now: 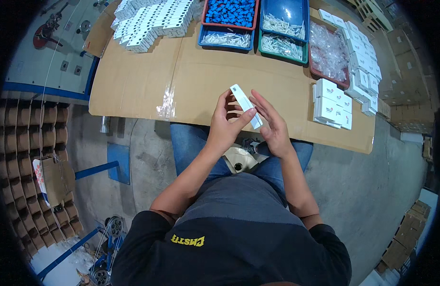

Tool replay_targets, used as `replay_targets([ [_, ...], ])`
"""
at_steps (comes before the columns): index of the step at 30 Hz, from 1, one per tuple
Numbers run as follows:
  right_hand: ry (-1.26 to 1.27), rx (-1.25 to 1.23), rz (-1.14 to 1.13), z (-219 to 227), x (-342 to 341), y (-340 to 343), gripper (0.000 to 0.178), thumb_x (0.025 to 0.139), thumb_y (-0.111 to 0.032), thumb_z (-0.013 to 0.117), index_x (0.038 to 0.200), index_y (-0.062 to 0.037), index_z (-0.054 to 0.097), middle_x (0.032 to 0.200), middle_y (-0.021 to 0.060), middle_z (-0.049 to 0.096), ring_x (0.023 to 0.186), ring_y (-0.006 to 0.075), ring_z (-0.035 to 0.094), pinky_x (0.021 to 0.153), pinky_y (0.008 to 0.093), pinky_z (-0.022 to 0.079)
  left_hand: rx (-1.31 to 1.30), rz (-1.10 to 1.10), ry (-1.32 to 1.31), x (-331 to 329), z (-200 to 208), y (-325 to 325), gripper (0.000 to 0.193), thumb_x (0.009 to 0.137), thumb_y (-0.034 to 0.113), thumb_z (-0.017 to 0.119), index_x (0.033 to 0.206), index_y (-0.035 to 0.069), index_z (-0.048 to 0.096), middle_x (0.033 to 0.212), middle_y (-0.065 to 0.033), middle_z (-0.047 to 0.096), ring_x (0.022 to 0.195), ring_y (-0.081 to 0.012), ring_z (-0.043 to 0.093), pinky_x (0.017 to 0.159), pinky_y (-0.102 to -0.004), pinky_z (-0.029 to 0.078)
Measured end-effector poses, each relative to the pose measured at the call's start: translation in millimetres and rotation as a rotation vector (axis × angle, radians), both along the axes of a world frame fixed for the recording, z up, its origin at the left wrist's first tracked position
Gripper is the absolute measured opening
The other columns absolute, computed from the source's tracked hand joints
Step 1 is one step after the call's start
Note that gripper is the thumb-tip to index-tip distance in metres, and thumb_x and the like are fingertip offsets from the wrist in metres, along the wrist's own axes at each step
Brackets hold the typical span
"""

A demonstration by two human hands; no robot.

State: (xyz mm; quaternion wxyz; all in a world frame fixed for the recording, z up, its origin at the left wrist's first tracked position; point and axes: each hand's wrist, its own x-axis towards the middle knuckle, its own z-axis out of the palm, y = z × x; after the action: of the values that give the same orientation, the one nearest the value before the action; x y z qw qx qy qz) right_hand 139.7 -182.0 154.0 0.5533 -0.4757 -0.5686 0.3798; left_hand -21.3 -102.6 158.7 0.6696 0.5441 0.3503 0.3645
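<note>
Just above the front edge of the cardboard-covered table, my left hand (223, 125) grips a slim white box (245, 106) between its thumb and fingers. The box is tilted, with its upper end leaning left and a small dark mark near that end. My right hand (274, 128) is close on the box's right side, fingers stretched out and palm turned toward it. Whether the right fingertips touch the box I cannot tell.
Rows of white boxes (158, 21) stand at the back left of the cardboard table top (201, 81). A red tray (229, 25) of blue pieces, a blue tray (224, 47) and a green tray (283, 58) of white pieces stand behind. White boxes (330, 107) are stacked at right.
</note>
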Motion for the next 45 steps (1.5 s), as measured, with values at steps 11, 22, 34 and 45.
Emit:
replay_targets([
  [11,-0.201,-0.014,-0.094,15.1,-8.3,12.2,0.08,0.084,-0.03,0.083,0.151,-0.0061,0.047,0.147,0.0176,0.051,0.134,0.0314,0.052,0.113,0.0435,0.041,-0.538,-0.191,-0.19,-5.4,5.1,0.6,0.077,0.1,0.068,0.044,0.15,0.009,0.041,0.128,-0.0094,0.059,0.114,-0.0202,0.061,0.095,-0.035,0.052],
  [22,-0.455,0.117,-0.231,-2.3,-23.3,14.2,0.07,0.095,-0.039,0.067,0.146,0.0049,0.047,0.146,0.027,0.048,0.131,0.0433,0.051,0.109,0.0446,0.043,-0.802,-0.209,-0.211,5.9,21.5,-8.6,0.057,0.105,0.06,0.041,0.14,0.016,0.049,0.123,-0.0044,0.061,0.114,-0.0184,0.061,0.097,-0.0384,0.051],
  [34,-0.512,0.201,-0.233,-15.9,-22.9,13.8,0.063,0.103,-0.038,0.057,0.143,0.0102,0.048,0.141,0.0314,0.052,0.129,0.0472,0.052,0.109,0.047,0.042,-0.766,-0.092,-0.279,15.4,6.7,-18.2,0.056,0.105,0.056,0.046,0.137,0.01,0.05,0.123,-0.005,0.059,0.117,-0.018,0.057,0.102,-0.0365,0.046],
  [45,-0.451,0.196,-0.238,-23.4,-24.6,11.2,0.056,0.105,-0.033,0.053,0.14,0.0102,0.05,0.139,0.0304,0.054,0.128,0.0455,0.055,0.109,0.0462,0.043,-0.8,-0.055,-0.258,18.2,-1.0,-23.1,0.052,0.105,0.055,0.045,0.132,0.011,0.051,0.117,-0.0036,0.059,0.112,-0.0172,0.059,0.1,-0.0358,0.047],
])
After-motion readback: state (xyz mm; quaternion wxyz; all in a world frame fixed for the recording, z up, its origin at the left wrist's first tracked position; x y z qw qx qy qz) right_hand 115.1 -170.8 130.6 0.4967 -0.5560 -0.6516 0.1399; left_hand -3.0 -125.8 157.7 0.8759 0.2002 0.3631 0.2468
